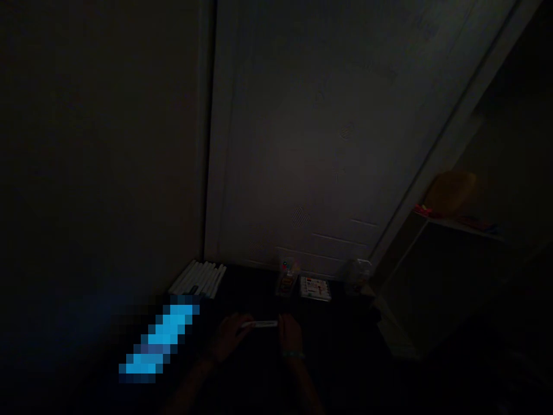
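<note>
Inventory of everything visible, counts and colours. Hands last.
marker row: several, white, back left
pixelated patch: one, bright blue, left of hands
clear container: one, multicoloured contents, back middle
marker pack: one, mostly white, beside it
right-hand container: one, clear, back right
table: one, dark, below
panel: one, grey, behind
cabinet: one, dark, right
rounded object: one, orange-brown, atop cabinet
pen: one, white, between hands
bracelet: one, greenish, right wrist
left hand, right hand: two, bare, at pen's ends

Slim white pen (265, 324): between left hand (235, 331) and right hand (290, 329).
White cylindrical markers (201, 279): rear left, on dark desk (341, 346).
Clear flat marker case (315, 289): behind right hand.
</note>
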The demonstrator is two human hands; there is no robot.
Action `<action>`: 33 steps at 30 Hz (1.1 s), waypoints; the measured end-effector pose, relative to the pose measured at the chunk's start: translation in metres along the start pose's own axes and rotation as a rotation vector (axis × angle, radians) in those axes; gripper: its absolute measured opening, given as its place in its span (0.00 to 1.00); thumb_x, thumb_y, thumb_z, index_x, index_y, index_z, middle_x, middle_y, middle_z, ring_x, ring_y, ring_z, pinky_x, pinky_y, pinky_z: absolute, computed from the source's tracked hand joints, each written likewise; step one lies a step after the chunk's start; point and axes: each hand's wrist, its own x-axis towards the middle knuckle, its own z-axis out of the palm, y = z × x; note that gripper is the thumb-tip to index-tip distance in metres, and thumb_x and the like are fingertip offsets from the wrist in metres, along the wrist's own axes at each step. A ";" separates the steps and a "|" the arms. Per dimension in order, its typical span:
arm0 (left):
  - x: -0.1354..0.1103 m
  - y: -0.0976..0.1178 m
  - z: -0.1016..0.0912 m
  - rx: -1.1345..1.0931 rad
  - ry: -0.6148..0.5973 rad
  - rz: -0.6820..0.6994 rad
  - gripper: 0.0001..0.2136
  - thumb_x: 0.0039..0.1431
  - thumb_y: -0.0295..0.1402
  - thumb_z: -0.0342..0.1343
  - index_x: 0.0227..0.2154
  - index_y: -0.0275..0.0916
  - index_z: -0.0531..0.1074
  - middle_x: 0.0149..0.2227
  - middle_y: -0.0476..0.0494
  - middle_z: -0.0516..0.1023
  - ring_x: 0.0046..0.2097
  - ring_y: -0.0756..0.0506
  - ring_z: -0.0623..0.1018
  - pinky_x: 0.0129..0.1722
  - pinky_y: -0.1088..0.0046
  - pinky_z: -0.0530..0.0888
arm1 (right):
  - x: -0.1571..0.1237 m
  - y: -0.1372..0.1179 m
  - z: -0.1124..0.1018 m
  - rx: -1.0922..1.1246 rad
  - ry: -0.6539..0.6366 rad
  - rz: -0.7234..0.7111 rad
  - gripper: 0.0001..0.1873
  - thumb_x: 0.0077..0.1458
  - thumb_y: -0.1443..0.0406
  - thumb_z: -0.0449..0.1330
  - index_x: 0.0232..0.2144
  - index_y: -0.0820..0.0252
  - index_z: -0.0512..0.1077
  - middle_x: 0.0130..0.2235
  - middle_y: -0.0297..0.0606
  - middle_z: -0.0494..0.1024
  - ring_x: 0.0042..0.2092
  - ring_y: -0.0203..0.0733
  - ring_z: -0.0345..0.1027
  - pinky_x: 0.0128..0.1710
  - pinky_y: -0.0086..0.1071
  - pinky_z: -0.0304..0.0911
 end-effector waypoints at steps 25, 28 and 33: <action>0.003 0.018 -0.014 0.075 -0.078 -0.096 0.18 0.56 0.44 0.40 0.39 0.45 0.72 0.40 0.47 0.75 0.43 0.47 0.72 0.43 0.74 0.64 | -0.001 -0.017 -0.025 0.091 -0.011 -0.042 0.17 0.59 0.60 0.40 0.33 0.57 0.68 0.32 0.36 0.72 0.36 0.36 0.66 0.36 0.27 0.56; 0.003 0.014 -0.009 0.075 -0.061 -0.092 0.18 0.56 0.44 0.40 0.40 0.45 0.71 0.41 0.47 0.75 0.44 0.47 0.72 0.43 0.73 0.64 | -0.001 -0.015 -0.023 0.081 -0.006 -0.048 0.18 0.59 0.60 0.40 0.33 0.56 0.69 0.32 0.37 0.72 0.36 0.36 0.67 0.35 0.27 0.57; 0.000 0.013 -0.009 0.092 -0.055 -0.086 0.19 0.57 0.44 0.38 0.39 0.43 0.72 0.41 0.46 0.75 0.43 0.47 0.72 0.43 0.73 0.64 | -0.001 -0.020 -0.032 0.139 -0.004 -0.034 0.18 0.58 0.60 0.42 0.32 0.58 0.69 0.32 0.36 0.72 0.36 0.36 0.66 0.36 0.27 0.57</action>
